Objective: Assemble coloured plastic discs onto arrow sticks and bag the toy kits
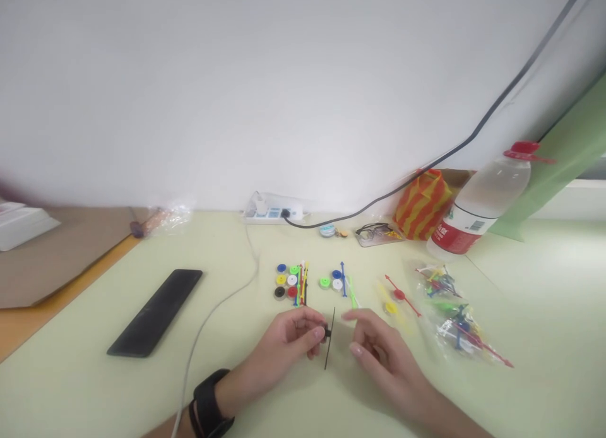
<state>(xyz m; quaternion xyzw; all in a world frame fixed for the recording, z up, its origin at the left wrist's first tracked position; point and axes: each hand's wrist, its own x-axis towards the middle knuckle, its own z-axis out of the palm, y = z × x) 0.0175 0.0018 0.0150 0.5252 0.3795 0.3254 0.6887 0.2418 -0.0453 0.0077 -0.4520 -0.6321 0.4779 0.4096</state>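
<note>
My left hand [298, 334] pinches the small dark base of a black arrow spinner [330, 340], its thin arrow seen nearly edge-on. To the right of it, my right hand [386, 356] holds nothing; its index finger reaches toward the arrow without touching, the other fingers loosely curled. Beyond the hands lie several coloured round bases [281, 279] beside a bundle of arrows [302, 285]. A smaller set has a green base [324, 282] and a blue arrow [343, 280]. A red spinner [400, 295] and a yellow spinner [391, 308] lie right of these, both with arrows attached.
Plastic bags of spinner parts [466, 331] lie on the right, before a large bottle [478, 204]. At the wall are a power strip [272, 213], glasses [374, 231] and a striped bag [421, 204]. A black slab [156, 312] and a pale cable [203, 327] lie left.
</note>
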